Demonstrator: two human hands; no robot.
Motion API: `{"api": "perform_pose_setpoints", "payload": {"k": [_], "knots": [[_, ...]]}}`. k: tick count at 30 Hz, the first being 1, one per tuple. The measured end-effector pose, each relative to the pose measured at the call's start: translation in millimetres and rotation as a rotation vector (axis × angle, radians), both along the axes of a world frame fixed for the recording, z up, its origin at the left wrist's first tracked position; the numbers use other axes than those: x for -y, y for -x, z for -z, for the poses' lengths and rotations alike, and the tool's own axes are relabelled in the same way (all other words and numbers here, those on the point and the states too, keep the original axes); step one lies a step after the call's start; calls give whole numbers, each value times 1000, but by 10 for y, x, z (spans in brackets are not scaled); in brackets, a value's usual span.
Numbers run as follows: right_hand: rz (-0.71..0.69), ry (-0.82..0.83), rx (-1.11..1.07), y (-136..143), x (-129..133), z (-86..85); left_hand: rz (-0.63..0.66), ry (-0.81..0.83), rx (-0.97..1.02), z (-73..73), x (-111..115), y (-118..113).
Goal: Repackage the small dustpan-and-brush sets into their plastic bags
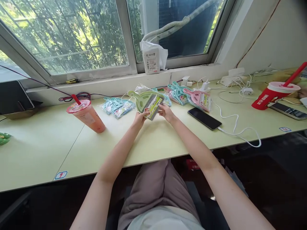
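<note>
A green mini dustpan and brush set with a printed label card is held tilted over the table between both hands. My left hand grips its lower left corner, thumb on the card. On the right edge, my right hand has its fingers closed on the same set. Behind it lie more wrapped sets: blue ones to the left, teal ones and a pink one to the right. Part of another blue set is hidden behind the green one.
An orange drink cup stands left. To the right are a black phone on a white cable, a red cup and another phone. A white box sits on the windowsill. The table's front edge is near my lap.
</note>
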State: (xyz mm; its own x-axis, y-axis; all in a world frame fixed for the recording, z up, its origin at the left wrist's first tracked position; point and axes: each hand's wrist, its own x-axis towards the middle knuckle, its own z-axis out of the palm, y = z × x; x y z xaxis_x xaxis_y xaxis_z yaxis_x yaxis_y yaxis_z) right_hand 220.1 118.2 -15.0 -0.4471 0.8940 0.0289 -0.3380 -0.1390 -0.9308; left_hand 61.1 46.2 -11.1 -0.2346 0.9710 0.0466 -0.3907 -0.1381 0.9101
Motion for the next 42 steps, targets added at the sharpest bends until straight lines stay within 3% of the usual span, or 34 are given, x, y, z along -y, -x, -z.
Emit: {"api": "perform_pose_setpoints", "payload": {"k": [8, 14, 16, 19, 21, 27, 30, 33, 38, 42], "knots": [[77, 10, 95, -61, 32, -67, 88, 70, -117, -12, 34, 3], [138, -66, 41, -37, 50, -109, 109, 5, -111, -52, 82, -70], [160, -83, 10, -33, 63, -121, 214, 9, -100, -74, 131, -132], [156, -123, -28, -47, 74, -152, 495, 18, -90, -89, 203, -216], [154, -144, -38, -64, 75, -177, 558, -8, -84, -87, 221, -238], [195, -124, -42, -80, 77, -202, 147, -66, -55, -85, 123, -151], [172, -123, -19, -69, 82, -180, 3, -47, -87, -93, 82, -104], [156, -139, -16, -61, 75, -145, -16, -6, -120, -79, 78, -104], [166, -125, -8, -58, 42, -90, 88, -21, -121, -38, 122, -139], [100, -104, -4, -31, 70, -110, 47, 25, -133, -50, 135, -63]]}}
